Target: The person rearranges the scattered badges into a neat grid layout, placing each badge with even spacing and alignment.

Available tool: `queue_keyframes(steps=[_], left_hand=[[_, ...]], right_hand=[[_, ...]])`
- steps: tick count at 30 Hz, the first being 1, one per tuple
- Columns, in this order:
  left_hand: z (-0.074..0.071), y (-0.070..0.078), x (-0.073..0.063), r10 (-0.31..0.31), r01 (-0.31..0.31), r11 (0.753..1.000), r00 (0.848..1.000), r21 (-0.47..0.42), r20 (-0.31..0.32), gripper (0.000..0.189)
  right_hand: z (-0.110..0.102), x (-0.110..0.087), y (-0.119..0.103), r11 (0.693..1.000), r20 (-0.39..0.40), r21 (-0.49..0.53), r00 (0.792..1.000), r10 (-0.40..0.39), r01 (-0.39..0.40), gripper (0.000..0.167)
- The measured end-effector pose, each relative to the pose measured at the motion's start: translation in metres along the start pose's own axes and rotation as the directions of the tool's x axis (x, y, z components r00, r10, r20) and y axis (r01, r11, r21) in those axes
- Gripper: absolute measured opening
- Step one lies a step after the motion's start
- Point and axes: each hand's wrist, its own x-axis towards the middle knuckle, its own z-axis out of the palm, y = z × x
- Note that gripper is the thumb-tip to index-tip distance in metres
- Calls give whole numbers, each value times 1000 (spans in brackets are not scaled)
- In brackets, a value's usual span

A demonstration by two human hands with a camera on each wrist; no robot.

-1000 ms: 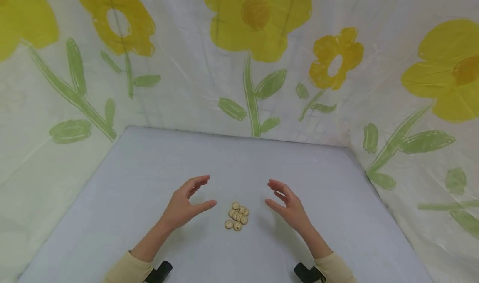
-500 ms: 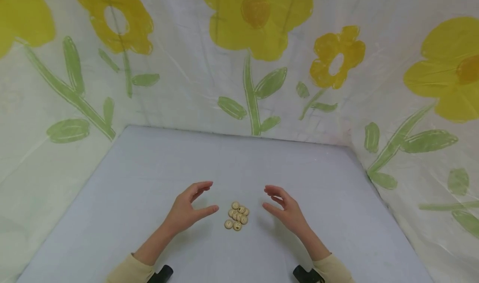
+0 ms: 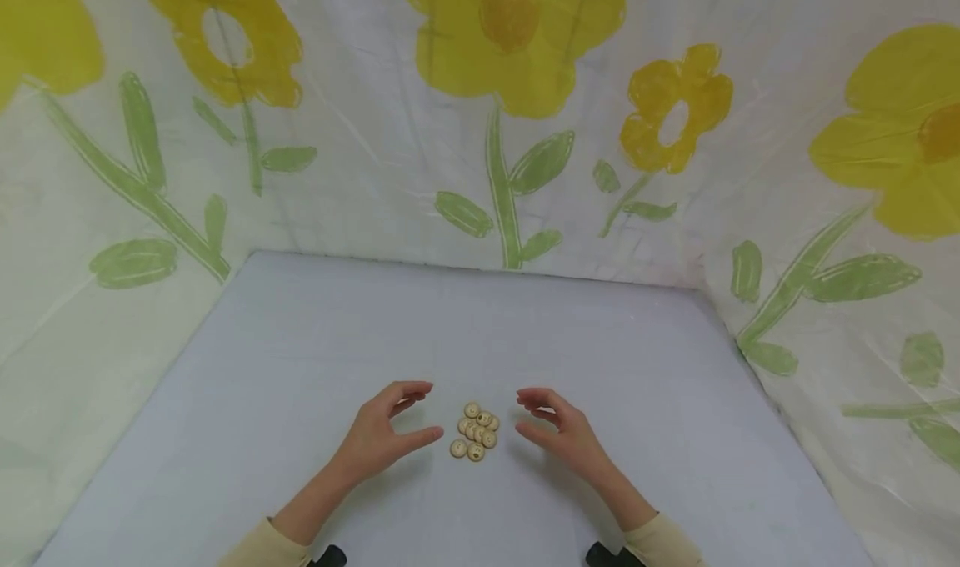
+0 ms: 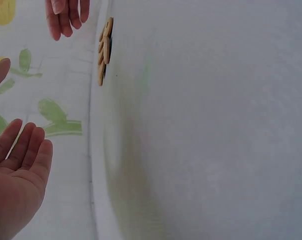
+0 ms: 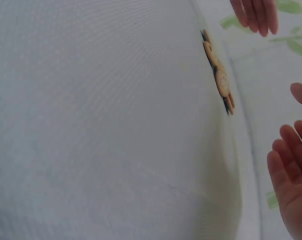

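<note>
Several small round wooden discs (image 3: 489,439) with dark markings lie in a loose pile on the table, some overlapping. Left of the pile hovers my left hand (image 3: 378,440), thumb and fingers spread apart around air. My right hand (image 3: 568,440) mirrors it on the other side, also holding nothing. Both hands are above the tabletop and do not touch the discs. The left wrist view has the discs (image 4: 107,49) edge-on, beyond the relaxed fingers of my left hand (image 4: 21,187). From the right wrist, the discs (image 5: 221,81) appear beside my right hand (image 5: 296,192).
A pale, flat table (image 3: 480,325) extends beneath both hands. Behind it and at both sides hang white sheets (image 3: 360,175) printed with yellow flowers. Dark wrist devices show at the bottom, by the beige sleeves (image 3: 663,542).
Both hands have come closer together and moved down in the head view, toward the two sides of the pile. The discs have stayed put; the head view has shifted slightly.
</note>
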Motion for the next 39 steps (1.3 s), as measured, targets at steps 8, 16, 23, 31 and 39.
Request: queue_keyframes(steps=[8, 16, 23, 31, 39], left_hand=[[7, -8, -6, -4, 2, 999, 999, 40, 50, 57], [10, -7, 0, 2, -16, 992, 994, 127, 114, 53], [16, -13, 0, -4, -32, 985, 977, 168, 211, 44], [23, -18, 5, 31, -81, 982, 960, 173, 279, 39], [31, -23, 4, 99, -178, 956, 944, 234, 314, 35]], right_hand=[[9, -2, 3, 999, 32, -46, 999, -18, 20, 38], [16, 3, 5, 986, 55, -122, 993, -103, 109, 33], [25, 2, 30, 983, 76, -161, 994, -79, 91, 32], [29, 6, 44, 969, 107, -201, 986, -125, 145, 30], [34, 5, 45, 958, 131, -262, 988, -80, 113, 32]])
